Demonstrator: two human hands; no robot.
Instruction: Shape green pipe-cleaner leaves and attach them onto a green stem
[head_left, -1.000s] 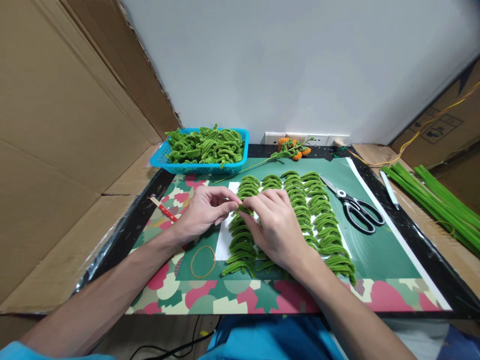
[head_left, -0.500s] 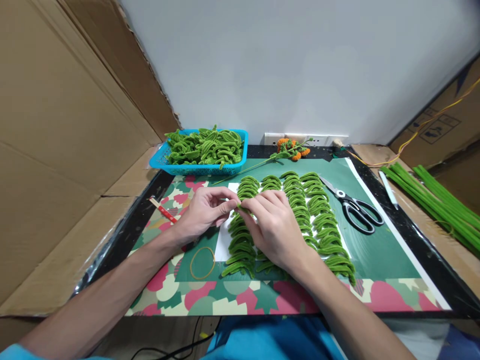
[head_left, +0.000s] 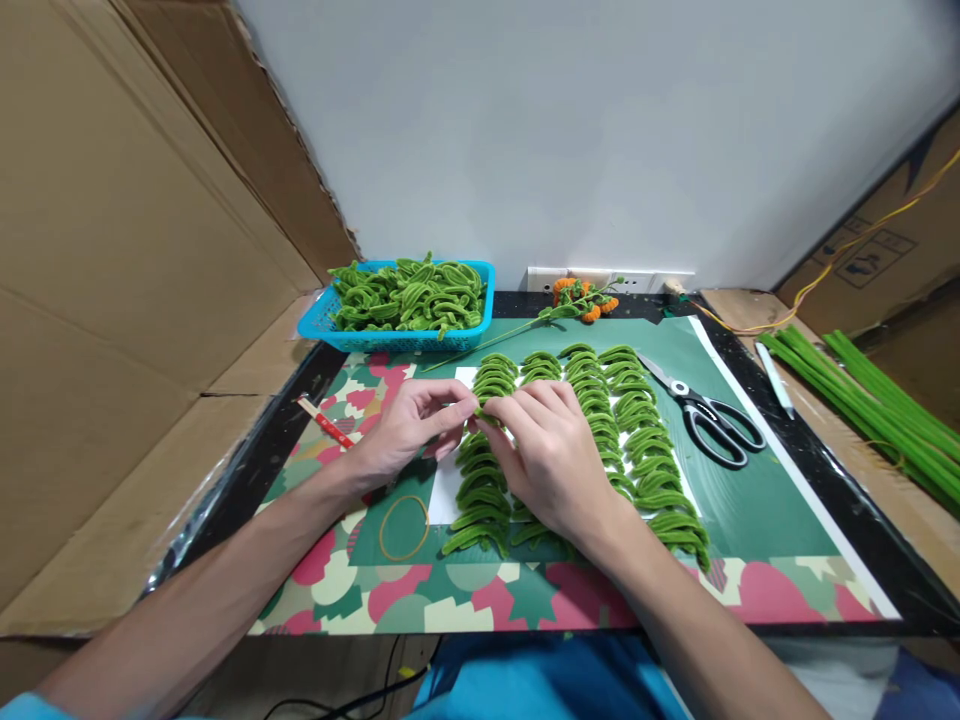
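My left hand (head_left: 416, 425) and my right hand (head_left: 544, 450) meet over the table, thumbs and fingers pinched together. Between the fingertips is a green pipe-cleaner piece (head_left: 480, 408), mostly hidden by them. Under and around the hands, curved green pipe-cleaner pieces (head_left: 596, 405) lie in several columns on white paper (head_left: 444, 495). Part of these columns is covered by my right hand. A yellow rubber band (head_left: 384, 530) rests on the green mat (head_left: 750, 520), below my left hand.
A blue basket (head_left: 322, 325) heaped with green pieces stands at the back left. An orange-flowered stem (head_left: 577, 300) lies behind the columns. Scissors (head_left: 712, 415) lie right of them, and a white-handled tool (head_left: 775, 380) and green pipe cleaners (head_left: 862, 400) farther right. A red-wrapped stick (head_left: 326, 422) is at left.
Both hands stay nearly in the same place, still pinching the green piece. The left fingers have shifted very slightly, and the whole view has moved a touch.
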